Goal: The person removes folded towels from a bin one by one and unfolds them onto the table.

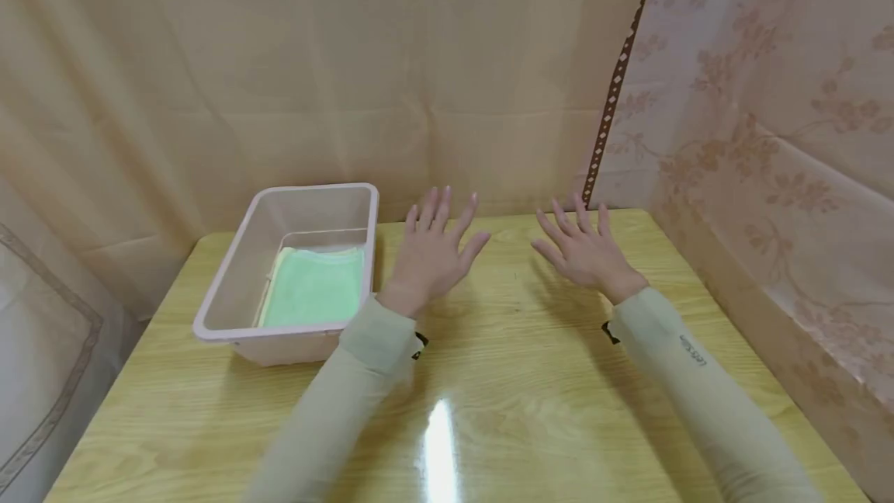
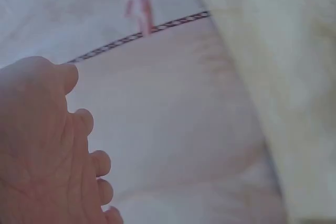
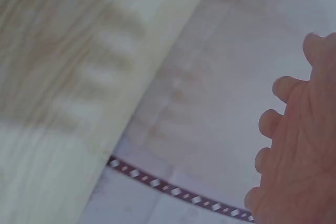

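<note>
Both hands hover over the table with fingers straight and spread, and neither holds anything. The left hand [image 1: 429, 258] is just right of a pale pink plastic basin [image 1: 296, 334], its sleeve overlapping the basin's front right corner. Inside the basin lies a flat stack of light green cloth-like sheets [image 1: 314, 289] with a whitish far edge; their exact kind I cannot tell. Farther right, the right hand [image 1: 587, 254] is held above the wood surface, casting a shadow. Each wrist view shows its palm, the left hand [image 2: 47, 145] and the right hand [image 3: 302, 140], with bare fingertips.
The wood-grain table [image 1: 517, 410] carries a bright light reflection near its front. Beige curtain [image 1: 314, 84] hangs behind its far edge, and a flowered pink cloth [image 1: 782, 138] runs along the right side. A dark patterned trim [image 1: 615, 91] marks where they meet.
</note>
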{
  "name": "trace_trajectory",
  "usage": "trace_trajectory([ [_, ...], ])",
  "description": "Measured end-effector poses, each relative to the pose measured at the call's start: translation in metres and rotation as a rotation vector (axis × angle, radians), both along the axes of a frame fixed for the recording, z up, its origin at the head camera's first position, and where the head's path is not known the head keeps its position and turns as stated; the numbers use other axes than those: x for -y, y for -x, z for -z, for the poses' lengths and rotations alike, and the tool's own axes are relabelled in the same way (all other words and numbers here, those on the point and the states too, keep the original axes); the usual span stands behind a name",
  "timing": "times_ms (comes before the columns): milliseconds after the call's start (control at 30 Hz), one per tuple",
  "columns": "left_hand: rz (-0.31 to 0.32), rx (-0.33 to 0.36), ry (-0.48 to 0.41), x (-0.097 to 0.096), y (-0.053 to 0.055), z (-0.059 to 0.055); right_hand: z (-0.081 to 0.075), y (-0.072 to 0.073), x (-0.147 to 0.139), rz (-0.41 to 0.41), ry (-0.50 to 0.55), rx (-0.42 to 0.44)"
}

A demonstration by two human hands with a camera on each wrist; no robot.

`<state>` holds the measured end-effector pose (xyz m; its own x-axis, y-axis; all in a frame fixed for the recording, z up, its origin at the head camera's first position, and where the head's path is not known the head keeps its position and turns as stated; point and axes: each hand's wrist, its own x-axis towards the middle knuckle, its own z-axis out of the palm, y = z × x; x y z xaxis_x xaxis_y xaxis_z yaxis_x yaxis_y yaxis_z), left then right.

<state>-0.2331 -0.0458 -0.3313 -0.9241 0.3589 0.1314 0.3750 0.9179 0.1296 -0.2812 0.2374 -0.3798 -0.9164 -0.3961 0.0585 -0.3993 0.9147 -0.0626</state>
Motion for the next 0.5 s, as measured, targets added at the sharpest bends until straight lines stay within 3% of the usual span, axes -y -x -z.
trace_trajectory([
  [167, 0.047, 0.002, -0.031, 0.014, -0.006, -0.047, -0.015, -0.002, 0.02, -0.063, 0.187, 0.07],
  [300, 0.07, -0.002, -0.042, 0.043, -0.004, -0.081, -0.023, -0.006, 0.04, -0.14, 0.361, 0.154],
  [500, 0.075, 0.1, -0.051, 0.099, 0.009, -0.115, -0.029, -0.018, 0.071, -0.227, 0.562, 0.253],
])
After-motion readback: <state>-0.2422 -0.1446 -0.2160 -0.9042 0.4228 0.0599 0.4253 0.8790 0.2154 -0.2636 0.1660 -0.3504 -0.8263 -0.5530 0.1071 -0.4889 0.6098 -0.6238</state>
